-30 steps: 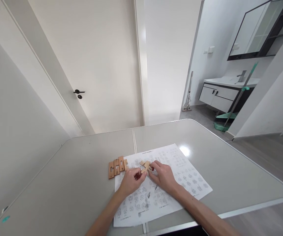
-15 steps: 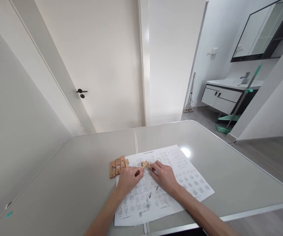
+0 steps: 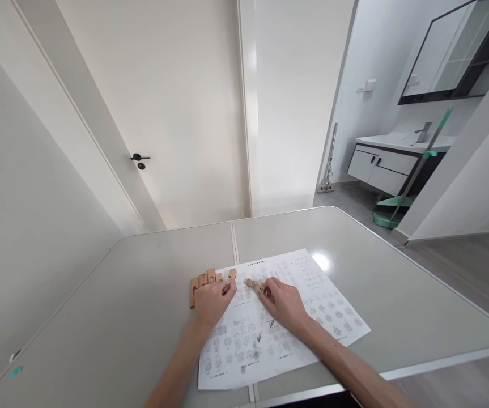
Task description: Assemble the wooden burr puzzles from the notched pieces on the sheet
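Observation:
A printed instruction sheet (image 3: 295, 317) lies on the grey table (image 3: 100, 317). My left hand (image 3: 211, 302) pinches a small wooden puzzle piece (image 3: 229, 276) and holds it right beside a row of notched wooden pieces (image 3: 197, 281) at the sheet's left edge. My right hand (image 3: 284, 303) rests on the sheet and pinches another wooden piece (image 3: 253, 284), which lies on the paper. The two held pieces are apart from each other.
The table has a seam down its middle and rounded corners. A white door with a black handle (image 3: 139, 159) stands behind it. On the right are a vanity with a sink (image 3: 391, 156) and a green broom with dustpan (image 3: 401, 195).
The two pieces were joined between my hands; now they are separate. My left hand has carried its piece left to the row of wooden pieces. My right hand has barely moved.

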Tool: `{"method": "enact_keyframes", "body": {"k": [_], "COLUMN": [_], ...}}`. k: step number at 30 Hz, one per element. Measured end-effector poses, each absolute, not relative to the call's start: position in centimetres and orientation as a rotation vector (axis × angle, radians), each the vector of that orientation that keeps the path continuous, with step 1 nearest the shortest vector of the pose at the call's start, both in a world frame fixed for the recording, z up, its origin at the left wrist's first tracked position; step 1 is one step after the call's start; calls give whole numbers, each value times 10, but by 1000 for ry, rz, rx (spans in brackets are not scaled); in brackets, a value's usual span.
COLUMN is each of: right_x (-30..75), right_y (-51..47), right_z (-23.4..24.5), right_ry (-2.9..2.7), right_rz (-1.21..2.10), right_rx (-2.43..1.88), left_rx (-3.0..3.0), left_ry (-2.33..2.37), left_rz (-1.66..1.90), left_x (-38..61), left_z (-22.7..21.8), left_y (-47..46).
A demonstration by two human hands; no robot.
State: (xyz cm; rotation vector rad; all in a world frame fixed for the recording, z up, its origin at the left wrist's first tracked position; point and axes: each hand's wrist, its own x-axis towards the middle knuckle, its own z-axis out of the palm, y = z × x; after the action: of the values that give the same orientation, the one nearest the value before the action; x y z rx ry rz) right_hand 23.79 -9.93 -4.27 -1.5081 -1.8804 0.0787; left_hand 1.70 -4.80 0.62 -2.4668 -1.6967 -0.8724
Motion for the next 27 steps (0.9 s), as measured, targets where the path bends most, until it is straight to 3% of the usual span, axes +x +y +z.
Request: {"method": "enact_keyframes", "body": {"k": [20,27], "right_x": [238,238], "right_y": [-102,-102], "right_z": [-35,-36], "right_ry": [-1880,-1903], "right_rz": [193,225], "right_rx": [-1471,-1440], "left_rx": [-2485,-2542], "left_ry": [-1499,-1467], "left_rz": [-862,-782], "left_x": [14,8], "left_z": [7,-16], "left_y": [-45,-39]}}
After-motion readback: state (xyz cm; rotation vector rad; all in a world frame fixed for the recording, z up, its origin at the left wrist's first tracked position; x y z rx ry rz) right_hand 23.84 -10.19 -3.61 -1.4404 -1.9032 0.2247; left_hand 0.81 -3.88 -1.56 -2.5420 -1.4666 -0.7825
